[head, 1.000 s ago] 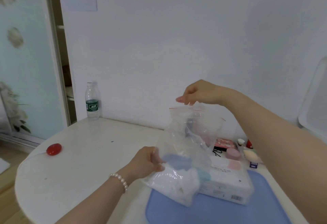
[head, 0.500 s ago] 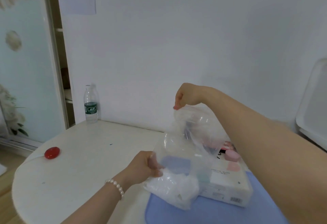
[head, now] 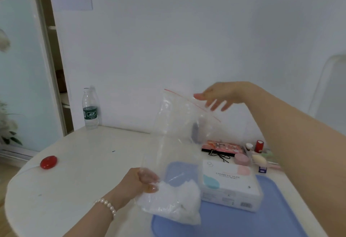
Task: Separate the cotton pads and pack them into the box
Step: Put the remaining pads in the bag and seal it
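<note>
A clear zip bag (head: 179, 135) with a red seal line stands upright over the table. White cotton pads (head: 179, 199) fill its bottom. My left hand (head: 139, 182) grips the bag's lower left side, by the pads. Beside the bag's top edge my right hand (head: 218, 96) is blurred, its fingers spread; the thumb seems to touch the seal line. A white box (head: 231, 182) labelled COSMETIC PUFF lies on the blue mat (head: 243, 220), just right of the bag.
The round white table (head: 80, 171) carries a red round object (head: 48, 161) at the left and a water bottle (head: 90, 108) by the wall. Behind the box lie a pink palette (head: 222, 146), a black cord, a pink jar (head: 241, 159) and small cosmetics (head: 259, 146).
My right hand has let go of its pinch at the bag's top and opened, moving right. The bag's top now stands taller and flatter. My left hand keeps its grip.
</note>
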Demonstrator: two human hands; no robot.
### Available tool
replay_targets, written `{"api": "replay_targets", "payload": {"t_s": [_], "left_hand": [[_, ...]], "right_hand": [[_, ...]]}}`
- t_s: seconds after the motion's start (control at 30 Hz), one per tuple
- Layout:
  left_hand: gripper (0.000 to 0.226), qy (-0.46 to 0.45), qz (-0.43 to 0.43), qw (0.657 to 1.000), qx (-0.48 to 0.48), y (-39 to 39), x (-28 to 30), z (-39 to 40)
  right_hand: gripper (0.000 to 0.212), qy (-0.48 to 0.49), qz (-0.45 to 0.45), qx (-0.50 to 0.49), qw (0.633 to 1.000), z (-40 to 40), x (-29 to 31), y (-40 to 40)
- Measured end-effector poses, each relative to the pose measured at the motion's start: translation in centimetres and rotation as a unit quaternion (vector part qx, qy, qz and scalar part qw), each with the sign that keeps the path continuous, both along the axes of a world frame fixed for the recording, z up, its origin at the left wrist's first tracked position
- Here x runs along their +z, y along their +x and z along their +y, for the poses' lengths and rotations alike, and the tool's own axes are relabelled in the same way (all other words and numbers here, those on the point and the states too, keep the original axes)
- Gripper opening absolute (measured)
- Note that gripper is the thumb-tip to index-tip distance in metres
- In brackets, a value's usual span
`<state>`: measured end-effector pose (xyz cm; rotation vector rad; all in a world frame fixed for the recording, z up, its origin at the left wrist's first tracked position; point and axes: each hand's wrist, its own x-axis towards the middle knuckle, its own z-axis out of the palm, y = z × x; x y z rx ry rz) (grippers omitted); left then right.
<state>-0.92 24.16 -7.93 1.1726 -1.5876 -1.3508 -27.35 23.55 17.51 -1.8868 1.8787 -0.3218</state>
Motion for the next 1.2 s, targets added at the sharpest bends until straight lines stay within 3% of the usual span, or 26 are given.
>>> {"api": "replay_targets", "payload": {"t_s": [0.07, 0.1, 0.17, 0.3, 0.53, 0.63, 0.73, 0.87, 0.93, 1.07, 1.13, 1.2], "left_hand": [[0.025, 0.011, 0.031, 0.999, 0.004, 0.4, -0.1, -0.3], [0.025, 0.014, 0.041, 0.999, 0.002, 0.5, 0.0, -0.5], [0.025, 0.012, 0.052, 0.999, -0.007, 0.5, 0.4, -0.8], [0.026, 0.011, 0.047, 0.999, -0.017, 0.5, 1.0, -1.2], [0.022, 0.004, 0.028, 0.999, -0.024, 0.4, 1.6, -1.5], [0.022, 0.005, 0.052, 0.999, 0.005, -0.1, 2.0, -1.5], [0.028, 0.028, 0.118, 0.991, 0.063, 0.1, 1.4, -1.5], [0.026, 0.036, 0.176, 0.979, 0.095, 0.4, 1.4, -2.0], [0.024, 0.026, 0.184, 0.978, 0.097, -0.1, 1.8, -2.0], [0.017, 0.028, 0.208, 0.973, 0.1, -1.1, 2.4, -2.1], [0.009, 0.06, 0.241, 0.964, 0.096, -1.2, 2.5, -2.3], [0.015, 0.092, 0.265, 0.956, 0.086, -0.9, 2.1, -2.6]], "right_hand": [[0.071, 0.084, -0.019, 0.013, 0.996, 0.4, -1.2, -1.6], [0.058, 0.095, -0.037, 0.018, 0.995, 0.3, -1.9, -2.3], [0.03, 0.066, -0.092, 0.024, 0.993, 0.1, -3.5, -3.1], [0.013, -0.025, -0.229, 0.019, 0.973, -0.4, -4.3, -3.4], [0.019, -0.183, -0.146, 0.028, 0.972, -0.6, -0.1, -2.8], [0.023, -0.238, -0.245, 0.005, 0.94, -0.7, -0.4, -2.0], [0.041, -0.17, -0.384, -0.015, 0.907, -0.6, -2.4, -2.0], [0.035, 0.03, -0.377, 0.019, 0.926, -0.5, -9.9, -1.6], [0.037, 0.082, -0.355, 0.041, 0.93, -0.2, -13.4, -0.4], [0.007, -0.001, -0.444, -0.005, 0.896, 0.0, -16.7, 1.9], [0.011, -0.037, -0.505, -0.054, 0.86, -0.5, -17.0, 2.0], [0.021, -0.023, -0.511, -0.076, 0.856, -0.8, -17.2, 1.9]]}}
